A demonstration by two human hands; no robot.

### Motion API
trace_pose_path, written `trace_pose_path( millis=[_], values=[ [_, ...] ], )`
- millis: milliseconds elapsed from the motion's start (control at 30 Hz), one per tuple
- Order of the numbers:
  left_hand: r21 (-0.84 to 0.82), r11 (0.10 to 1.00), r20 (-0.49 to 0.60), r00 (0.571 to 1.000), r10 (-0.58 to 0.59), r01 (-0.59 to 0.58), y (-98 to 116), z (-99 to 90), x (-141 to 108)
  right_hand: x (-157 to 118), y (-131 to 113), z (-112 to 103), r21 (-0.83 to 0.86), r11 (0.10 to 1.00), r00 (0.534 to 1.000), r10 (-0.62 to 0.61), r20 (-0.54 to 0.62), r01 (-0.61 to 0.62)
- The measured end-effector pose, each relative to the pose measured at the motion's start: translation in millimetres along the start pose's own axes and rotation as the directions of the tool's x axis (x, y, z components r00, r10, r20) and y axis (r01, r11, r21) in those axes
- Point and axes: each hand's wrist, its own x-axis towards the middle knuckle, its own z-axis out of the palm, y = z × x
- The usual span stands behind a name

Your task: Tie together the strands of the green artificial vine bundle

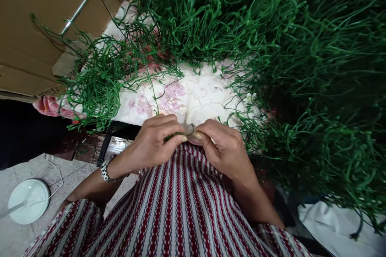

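Observation:
My left hand [159, 138] is closed, thumb against fingers, in front of my body. Green stem pieces [172, 135] show in its grip. My right hand [223, 144] pinches thumb to forefinger, close to the left fingertips. Between the two hands a small dark curved strand [190, 129] is visible; what the right fingers hold is too small to name. Just beyond my hands lies a white flowered cloth [199, 92]. A large heap of thin green stems [211, 20] with small tips covers its far and right parts. A smaller tangle of stems [99, 84] is at the left.
A cardboard box [30, 16] stands at the upper left, with a bent metal rod [80, 10] beside it. On the floor at lower left is a round white object [30, 200] with a cord. White fabric [337, 225] lies at lower right.

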Motion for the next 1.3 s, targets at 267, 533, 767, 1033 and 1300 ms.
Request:
trace_pose_path(
  millis=[267,533,767,1033,1300],
  values=[
    [-0.590,0.799,-0.179,0.946,-0.269,0.116,0,11.6,10,18,-1,21,0.216,0.976,0.984,0.002,-0.179,0.037],
    [-0.417,0.902,-0.025,0.991,-0.131,0.109,0,2.9,9,13,6,11,0.157,0.983,0.994,-0.087,-0.059,0.095],
    [-0.449,0.867,0.265,0.959,-0.100,0.215,-5,-7.6,12,13,13,12,0.242,0.950,0.980,-0.193,-0.040,0.197],
    [-0.409,0.902,0.521,0.847,0.105,0.140,-7,-15.1,16,11,18,12,0.361,0.886,0.929,-0.352,0.118,0.290],
    [-0.234,0.972,0.451,0.884,0.122,-0.015,-1,-21.3,9,-4,8,1,0.146,0.953,0.951,-0.285,0.117,0.267]
  ],
)
